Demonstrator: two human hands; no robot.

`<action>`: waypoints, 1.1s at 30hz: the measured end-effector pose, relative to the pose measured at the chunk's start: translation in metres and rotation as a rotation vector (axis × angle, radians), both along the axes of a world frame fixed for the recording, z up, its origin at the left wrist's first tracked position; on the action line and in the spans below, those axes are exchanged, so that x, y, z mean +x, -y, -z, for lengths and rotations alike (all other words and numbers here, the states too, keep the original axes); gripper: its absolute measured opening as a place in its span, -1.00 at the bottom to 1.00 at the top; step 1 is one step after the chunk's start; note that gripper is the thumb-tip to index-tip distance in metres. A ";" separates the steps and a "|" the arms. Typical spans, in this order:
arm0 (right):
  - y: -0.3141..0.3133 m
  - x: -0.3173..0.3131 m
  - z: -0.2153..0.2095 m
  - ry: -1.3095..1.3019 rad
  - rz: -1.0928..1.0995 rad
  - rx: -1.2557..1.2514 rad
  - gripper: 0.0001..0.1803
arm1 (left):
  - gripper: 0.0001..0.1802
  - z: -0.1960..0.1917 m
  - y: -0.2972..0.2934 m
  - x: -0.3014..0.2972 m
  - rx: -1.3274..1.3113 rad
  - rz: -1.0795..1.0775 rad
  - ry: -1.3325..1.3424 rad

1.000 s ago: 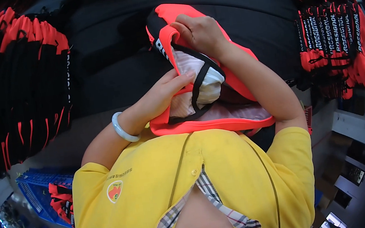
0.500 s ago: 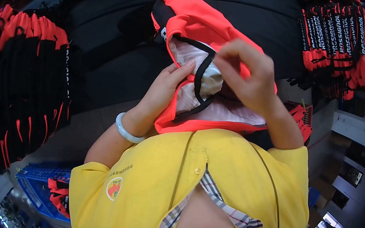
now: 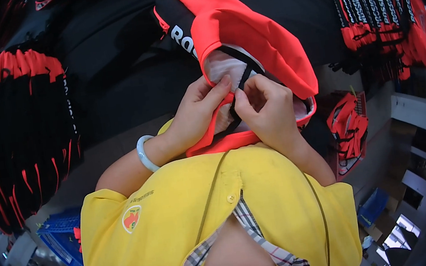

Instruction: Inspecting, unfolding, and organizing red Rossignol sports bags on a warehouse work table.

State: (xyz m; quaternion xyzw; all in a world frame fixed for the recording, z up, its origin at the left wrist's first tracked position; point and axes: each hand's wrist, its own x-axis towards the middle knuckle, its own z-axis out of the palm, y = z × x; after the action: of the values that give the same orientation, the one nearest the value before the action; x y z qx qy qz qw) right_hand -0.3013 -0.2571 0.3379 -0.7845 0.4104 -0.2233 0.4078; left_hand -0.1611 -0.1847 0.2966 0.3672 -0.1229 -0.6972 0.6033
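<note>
A red and black fabric bag (image 3: pixel 270 38) lies before me, its mouth turned toward my chest. Inside, a pale lining (image 3: pixel 226 67) shows, with black binding tape (image 3: pixel 238 54) along the seams. My left hand (image 3: pixel 196 108) is closed on the left side of the opening, thumb pressing on the lining. Close beside those fingertips, my right hand (image 3: pixel 271 110) pinches the bag's red edge where it meets the black tape. Whether a smaller thing is between the right fingertips is hidden. White lettering marks the bag's black side panel.
A dark table surface (image 3: pixel 113 55) lies under the bag. Rows of similar red and black bags stand at the left (image 3: pixel 26 124) and at the far right (image 3: pixel 376 12). Below the table's right edge is a crate with red pieces (image 3: pixel 348 127); a blue crate (image 3: pixel 63 236) stands at lower left.
My right hand has come down and left from above the opening to pinch the edge beside my left fingers. The bag's red right side now bulges outward. The view has shifted somewhat.
</note>
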 end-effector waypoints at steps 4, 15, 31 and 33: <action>-0.003 -0.008 0.000 0.032 0.055 0.227 -0.79 | -0.77 0.002 -0.004 -0.002 -0.069 0.131 0.106; -0.008 -0.022 0.026 0.301 0.131 0.522 -0.82 | -0.76 -0.003 -0.008 -0.008 -0.054 0.150 0.115; -0.006 -0.023 0.029 0.341 0.124 0.588 -0.86 | -0.78 -0.001 -0.007 -0.010 0.029 0.065 0.165; -0.012 -0.019 0.027 0.412 0.148 0.592 -0.90 | -0.78 0.005 -0.003 -0.011 -0.014 -0.016 0.227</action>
State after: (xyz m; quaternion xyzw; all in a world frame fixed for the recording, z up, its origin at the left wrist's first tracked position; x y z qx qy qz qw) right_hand -0.3200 -0.2450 0.3104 -0.5391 0.4222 -0.2770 0.6741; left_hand -0.1722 -0.1822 0.2915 0.4404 -0.1922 -0.6454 0.5938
